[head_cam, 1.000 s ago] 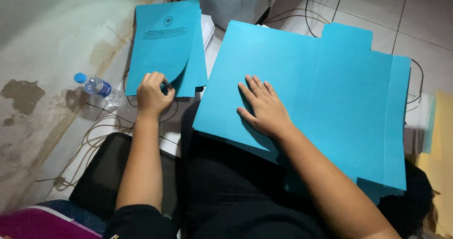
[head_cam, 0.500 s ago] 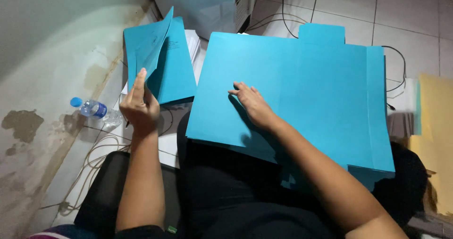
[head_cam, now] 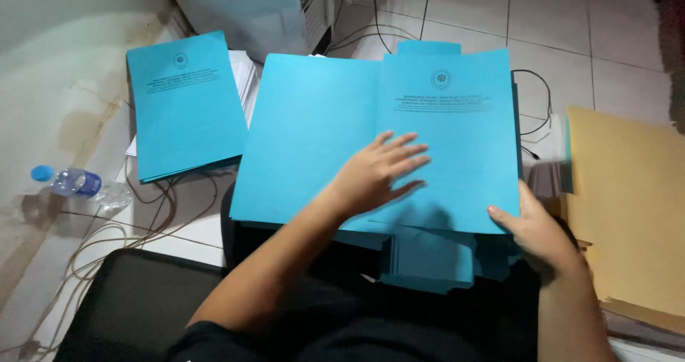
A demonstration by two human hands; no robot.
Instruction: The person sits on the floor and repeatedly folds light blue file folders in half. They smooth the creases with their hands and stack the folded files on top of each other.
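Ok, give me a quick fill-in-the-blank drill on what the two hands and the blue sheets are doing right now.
1. The left hand lies flat with spread fingers on the printed ____ paper cover on the lap.
2. The right hand grips that cover at its lower ____ corner.
3. The clear plastic water bottle with the blue cap lies on the floor to the ____ of the separate stack of blue covers.
4. A pile of ____ paper sheets sits beyond the right hand.

Missing words: blue; right; left; yellow
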